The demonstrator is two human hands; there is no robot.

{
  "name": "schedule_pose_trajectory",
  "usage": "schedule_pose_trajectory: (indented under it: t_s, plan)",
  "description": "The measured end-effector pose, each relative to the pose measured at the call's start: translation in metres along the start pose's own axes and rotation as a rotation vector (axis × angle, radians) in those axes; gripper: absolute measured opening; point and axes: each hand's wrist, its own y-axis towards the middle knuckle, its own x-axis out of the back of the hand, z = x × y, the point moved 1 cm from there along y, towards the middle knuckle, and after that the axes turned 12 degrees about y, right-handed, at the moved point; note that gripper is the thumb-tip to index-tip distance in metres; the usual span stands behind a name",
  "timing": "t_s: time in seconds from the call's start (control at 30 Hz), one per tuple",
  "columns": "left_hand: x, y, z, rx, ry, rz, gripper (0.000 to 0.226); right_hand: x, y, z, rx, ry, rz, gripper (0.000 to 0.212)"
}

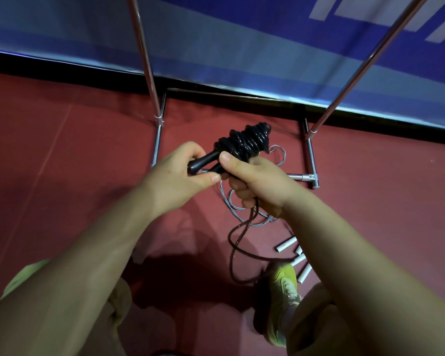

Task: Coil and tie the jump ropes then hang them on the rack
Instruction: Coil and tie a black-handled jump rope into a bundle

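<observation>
Holding, left hand [176, 176]: grip pinched on the black handles [203, 161], thumb and curled fingers round their ends.
Black jump rope [244, 142]: coiled tightly into a bundle above both hands, over the red floor [62, 150]; loose tail hangs from the right fist and loops down near the shoe.
Right hand [254, 183]: grip curled round the bundle's base and the tail, thumb on top.
Silver rope [244, 214]: lying loose on the floor under the hands, its white handles [293, 255] just right of the shoe.
Shoe [283, 286]: yellow-green, on the floor.
Rack [310, 152]: chrome base frame and two uprights, against the blue banner [216, 34].
</observation>
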Motion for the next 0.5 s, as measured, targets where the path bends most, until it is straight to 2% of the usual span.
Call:
schedule_pose_trajectory:
  t_s: [0.1,0.17,0.2,0.27,0.37,0.5]
  plan:
    - [0.006,-0.003,0.000,0.148,-0.379,0.334,0.037,0.003,-0.001,0.003,0.061,0.010,0.027,0.038]
    - [0.010,-0.006,-0.004,0.236,-0.588,0.551,0.061,0.005,-0.003,0.005,0.100,0.002,0.060,0.035]
    - [0.011,-0.007,-0.004,0.265,-0.635,0.595,0.074,0.005,-0.003,0.006,0.116,-0.005,0.083,0.033]
    - [0.011,-0.008,-0.006,0.321,-0.674,0.613,0.081,0.005,-0.004,0.006,0.132,-0.024,0.129,0.031]
    - [0.007,-0.010,-0.010,0.333,-0.683,0.682,0.063,0.006,-0.007,0.008,0.115,-0.084,0.149,0.035]
    - [0.002,-0.009,-0.010,0.337,-0.623,0.626,0.055,0.010,-0.011,0.010,-0.019,-0.349,0.018,0.063]
